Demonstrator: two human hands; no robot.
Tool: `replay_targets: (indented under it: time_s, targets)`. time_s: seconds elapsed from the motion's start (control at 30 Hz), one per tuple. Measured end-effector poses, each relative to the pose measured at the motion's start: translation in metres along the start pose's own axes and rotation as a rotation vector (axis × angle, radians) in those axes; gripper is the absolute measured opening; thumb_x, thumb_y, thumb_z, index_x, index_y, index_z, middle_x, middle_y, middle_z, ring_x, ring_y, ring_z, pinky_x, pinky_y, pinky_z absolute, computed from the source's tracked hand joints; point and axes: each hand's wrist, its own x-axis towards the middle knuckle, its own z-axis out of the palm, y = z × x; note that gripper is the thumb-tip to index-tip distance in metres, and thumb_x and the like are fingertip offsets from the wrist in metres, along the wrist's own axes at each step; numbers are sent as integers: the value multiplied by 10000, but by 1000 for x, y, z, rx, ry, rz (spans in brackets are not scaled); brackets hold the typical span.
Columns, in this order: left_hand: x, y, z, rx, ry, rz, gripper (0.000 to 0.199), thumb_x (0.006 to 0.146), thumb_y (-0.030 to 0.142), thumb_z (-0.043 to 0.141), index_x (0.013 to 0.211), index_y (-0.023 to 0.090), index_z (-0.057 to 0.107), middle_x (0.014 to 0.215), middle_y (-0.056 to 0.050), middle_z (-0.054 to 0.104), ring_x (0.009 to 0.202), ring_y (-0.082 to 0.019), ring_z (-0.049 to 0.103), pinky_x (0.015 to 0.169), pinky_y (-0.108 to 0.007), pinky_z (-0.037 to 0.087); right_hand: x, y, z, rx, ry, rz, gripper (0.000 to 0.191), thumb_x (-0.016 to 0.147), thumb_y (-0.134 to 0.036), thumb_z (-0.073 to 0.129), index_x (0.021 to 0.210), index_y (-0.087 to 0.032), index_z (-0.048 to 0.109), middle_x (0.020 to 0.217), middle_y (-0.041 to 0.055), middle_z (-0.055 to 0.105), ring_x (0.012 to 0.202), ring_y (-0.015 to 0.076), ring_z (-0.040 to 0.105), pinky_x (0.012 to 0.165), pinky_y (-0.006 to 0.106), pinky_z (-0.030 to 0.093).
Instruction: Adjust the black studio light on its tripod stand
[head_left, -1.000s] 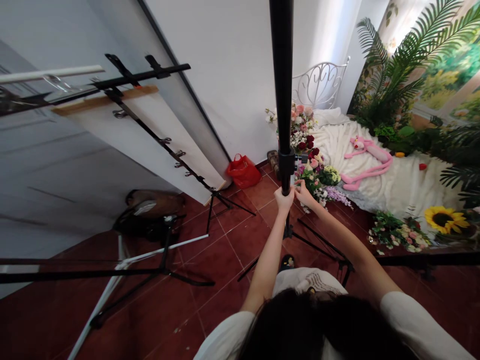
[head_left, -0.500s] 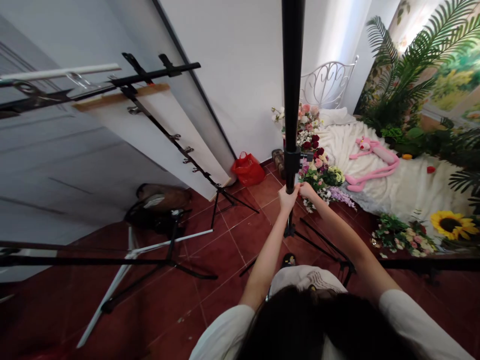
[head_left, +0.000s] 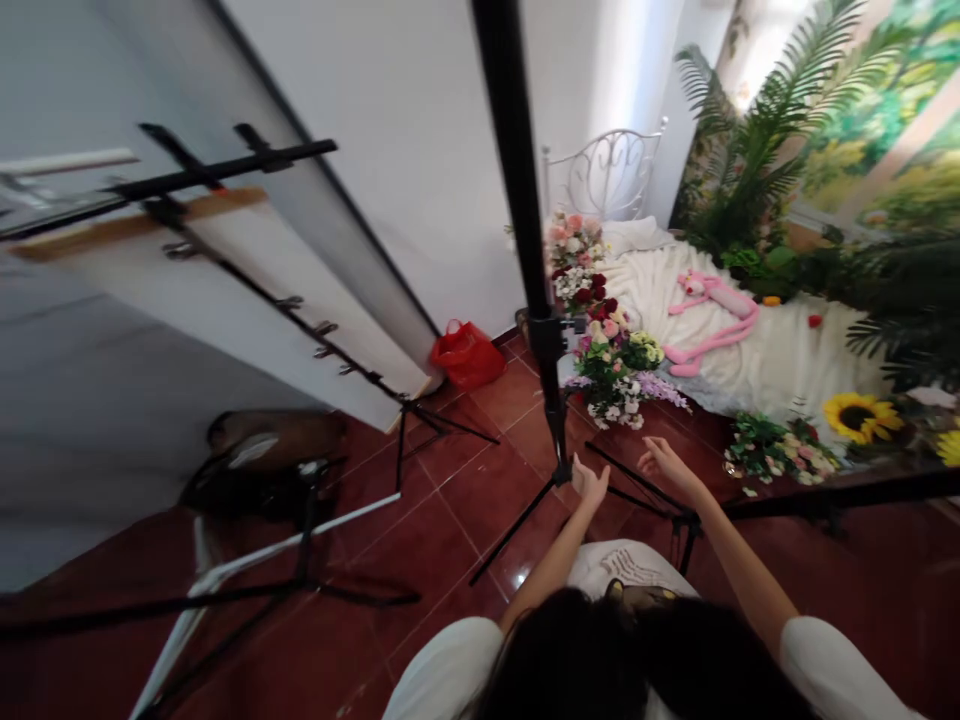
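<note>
A tall black light stand rises in front of me, with a clamp collar partway up and its legs spread on the floor. My left hand is just right of the stand's lower part, with its fingers apart; whether it touches the stand I cannot tell. Farther right, my right hand hangs in the air with its fingers loosely spread, holding nothing. Below and beside it are the black legs of another stand.
Backdrop rolls with clips hang at left beside a red plastic bag. A white metal stand stands lower left. On the right are artificial flowers, a cream blanket, a pink plush toy and a sunflower.
Both hands have come off the stand's pole and moved lower. They are now apart, the right one farther to the right. My view has shifted, and the stand looks more tilted.
</note>
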Motion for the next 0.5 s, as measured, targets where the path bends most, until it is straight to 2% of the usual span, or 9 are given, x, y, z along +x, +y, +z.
replay_targets:
  time_s: [0.07, 0.17, 0.27, 0.33, 0.5]
  targets:
    - [-3, -4, 21, -10, -134, 18, 562, 652, 576, 825, 1077, 271, 621, 1323, -212, 627, 1432, -488, 466, 1090, -617, 411, -20, 17, -23, 69, 98, 29, 202, 979, -420, 621, 994, -225, 568, 627, 0, 684, 509, 140, 643, 509, 217, 509]
    - [3, 15, 63, -33, -344, 8, 767, 586, 678, 844, 1170, 257, 582, 1422, -250, 566, 1423, -497, 463, 1163, -635, 340, -51, 35, -50, 196, 261, 54, 240, 1006, -436, 591, 965, -203, 632, 631, 17, 684, 512, 125, 638, 516, 202, 505]
    - [-1, 54, 117, -82, -603, 95, 871, 626, 717, 812, 1265, 199, 527, 1496, -288, 492, 1446, -463, 455, 1209, -622, 313, -86, 46, -73, 360, 387, 2, 279, 1021, -458, 574, 994, -196, 668, 680, 34, 710, 557, 122, 660, 564, 204, 535]
    - [-17, 86, 155, -131, -775, 183, 854, 691, 690, 788, 1312, 188, 487, 1498, -267, 494, 1454, -415, 466, 1214, -612, 324, -110, 50, -84, 466, 474, -41, 307, 1026, -476, 563, 997, -196, 685, 701, 41, 717, 578, 128, 667, 586, 211, 546]
    - [-89, 163, 236, -350, -1195, 346, 786, 818, 644, 723, 1389, 189, 433, 1464, -231, 547, 1407, -302, 541, 1206, -518, 385, -161, 55, -104, 713, 633, -133, 339, 1044, -492, 505, 997, -211, 688, 733, 35, 711, 606, 135, 661, 629, 227, 548]
